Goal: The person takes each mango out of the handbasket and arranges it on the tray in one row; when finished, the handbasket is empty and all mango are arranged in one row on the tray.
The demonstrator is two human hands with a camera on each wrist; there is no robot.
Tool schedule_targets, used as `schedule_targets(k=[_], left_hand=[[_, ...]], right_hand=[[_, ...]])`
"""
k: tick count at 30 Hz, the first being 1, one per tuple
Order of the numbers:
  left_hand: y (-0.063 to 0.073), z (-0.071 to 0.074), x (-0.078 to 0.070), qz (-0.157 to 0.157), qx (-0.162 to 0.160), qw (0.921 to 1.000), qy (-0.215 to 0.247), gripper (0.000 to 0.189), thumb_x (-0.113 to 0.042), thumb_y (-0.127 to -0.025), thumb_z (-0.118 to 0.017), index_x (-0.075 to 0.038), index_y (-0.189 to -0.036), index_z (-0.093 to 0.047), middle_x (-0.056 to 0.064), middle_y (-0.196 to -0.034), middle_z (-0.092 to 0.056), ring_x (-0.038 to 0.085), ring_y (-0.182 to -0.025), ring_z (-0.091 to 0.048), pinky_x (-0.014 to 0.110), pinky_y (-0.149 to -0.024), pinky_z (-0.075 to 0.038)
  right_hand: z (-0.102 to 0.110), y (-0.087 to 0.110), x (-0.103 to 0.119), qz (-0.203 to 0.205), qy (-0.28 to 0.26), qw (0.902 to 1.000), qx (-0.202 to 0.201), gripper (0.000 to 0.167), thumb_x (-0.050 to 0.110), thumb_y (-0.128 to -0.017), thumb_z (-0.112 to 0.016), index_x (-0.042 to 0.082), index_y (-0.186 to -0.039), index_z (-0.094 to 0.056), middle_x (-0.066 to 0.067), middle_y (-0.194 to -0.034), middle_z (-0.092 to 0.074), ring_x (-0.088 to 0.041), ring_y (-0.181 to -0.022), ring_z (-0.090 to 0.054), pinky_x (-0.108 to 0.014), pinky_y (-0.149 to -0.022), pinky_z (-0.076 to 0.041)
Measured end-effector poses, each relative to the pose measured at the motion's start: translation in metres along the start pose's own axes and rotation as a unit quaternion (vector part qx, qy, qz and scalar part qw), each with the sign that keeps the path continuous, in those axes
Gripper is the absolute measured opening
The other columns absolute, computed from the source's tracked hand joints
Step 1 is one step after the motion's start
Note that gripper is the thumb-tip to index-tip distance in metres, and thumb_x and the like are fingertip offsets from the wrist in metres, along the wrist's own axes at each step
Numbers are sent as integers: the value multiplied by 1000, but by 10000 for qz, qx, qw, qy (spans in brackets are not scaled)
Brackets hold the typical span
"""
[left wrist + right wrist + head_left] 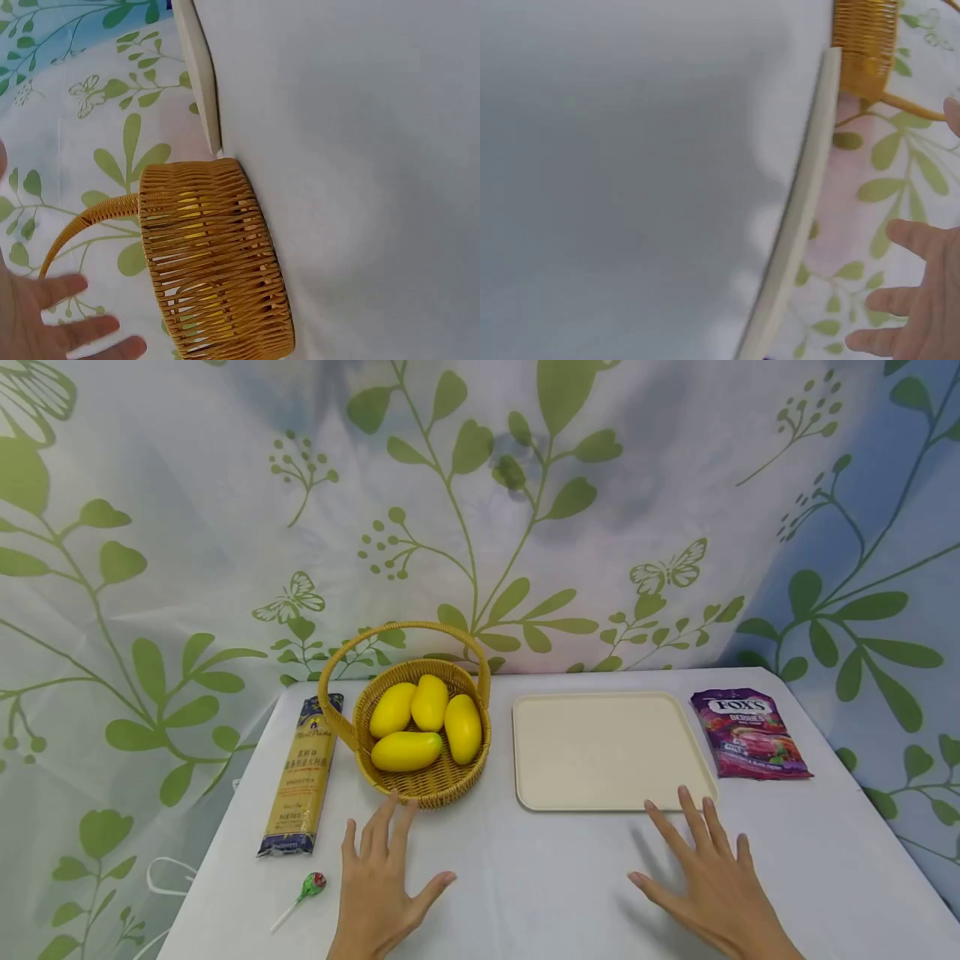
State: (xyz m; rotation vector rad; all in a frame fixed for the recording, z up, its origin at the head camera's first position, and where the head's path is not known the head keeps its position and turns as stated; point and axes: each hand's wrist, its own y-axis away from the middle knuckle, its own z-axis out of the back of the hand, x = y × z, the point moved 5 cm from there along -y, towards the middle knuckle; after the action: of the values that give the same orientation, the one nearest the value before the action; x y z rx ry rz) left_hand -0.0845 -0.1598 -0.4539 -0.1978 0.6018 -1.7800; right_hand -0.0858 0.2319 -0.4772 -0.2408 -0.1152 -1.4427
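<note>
A pale cloth (645, 485) printed with green leaves and butterflies hangs behind a white table (510, 877). Toward the back of the table, left of the middle, stands a woven basket (431, 798), upright, its tall handle arching over it. To its right, a little apart, a shallow cream tray (607, 752) lies flat, its long side facing the person.

The left hand (378, 889) is in front of the basket, fingers spread wide and thumb well out to the side, with nothing in its grasp. From above, its longest fingertips overlap the basket's front edge; the left wrist view shows a gap there, so they seem to be clear of it, though that is hard to judge exactly. The right hand (705, 877) is spread just as wide, holding nothing, over the table near the tray's front right corner, and casts a shadow on the white surface.

Left of the basket lies a long packet of pasta (302, 777), slightly slanted. Just beside the tray's right side is a purple bag of sweets (750, 735). Four yellow mangoes (407, 752) rest inside the basket. Smallest is a green and red lollipop (312, 885), lying between the pasta's near end and the left hand, its white stick pointing toward the person.
</note>
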Motion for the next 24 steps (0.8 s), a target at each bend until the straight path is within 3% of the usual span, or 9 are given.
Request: schedule_targets(k=[2,5,8,11,17,24], left_hand=[[-5,2,6,295,-190,9993,134,97,-73,-78,-62,-10,-148,-41,21,-148,-42,40,-125,-50,75,-101,-32],[-11,0,16,925,-232,9944,466,101,-65,-78,-69,-7,-152,-32,25,-153,-34,46,-130,-44,76,-102,-30],[-16,-6,25,1542,-175,9834,942,107,-55,-77,-77,-5,-154,-23,28,-157,-23,52,-134,-36,76,-104,-29],[-21,-15,32,1909,-200,9713,1403,109,-49,-76,-81,-5,-155,-21,28,-158,-16,53,-139,-29,74,-105,-30],[-28,-35,40,2081,-326,9574,1976,112,-48,-74,-83,-5,-155,-19,24,-162,-6,49,-146,-16,69,-106,-34],[-29,-52,47,2106,-486,9473,2364,115,-43,-72,-86,0,-154,-18,24,-162,-5,49,-146,-17,67,-108,-33]], right_hand=[[7,-8,9,330,-104,9988,-335,93,70,-76,-66,34,-154,-29,-14,-164,-14,-48,-146,-19,-84,-93,-28],[16,-22,27,856,-234,9933,-741,90,64,-76,-71,32,-152,-36,-14,-163,-20,-45,-143,-29,-78,-95,-35],[23,-37,47,1307,-396,9858,-979,87,59,-77,-74,31,-151,-38,-15,-161,-25,-44,-140,-36,-71,-98,-39],[28,-54,67,1719,-677,9772,-1051,84,52,-79,-76,30,-151,-39,-16,-159,-28,-44,-137,-40,-66,-99,-43],[26,-92,108,2336,-1318,9596,-853,75,46,-85,-74,26,-149,-41,-12,-159,-31,-38,-128,-52,-60,-96,-49],[15,-129,147,2615,-1782,9476,-430,68,44,-88,-71,25,-148,-44,-9,-158,-33,-35,-136,-45,-54,-98,-51]])
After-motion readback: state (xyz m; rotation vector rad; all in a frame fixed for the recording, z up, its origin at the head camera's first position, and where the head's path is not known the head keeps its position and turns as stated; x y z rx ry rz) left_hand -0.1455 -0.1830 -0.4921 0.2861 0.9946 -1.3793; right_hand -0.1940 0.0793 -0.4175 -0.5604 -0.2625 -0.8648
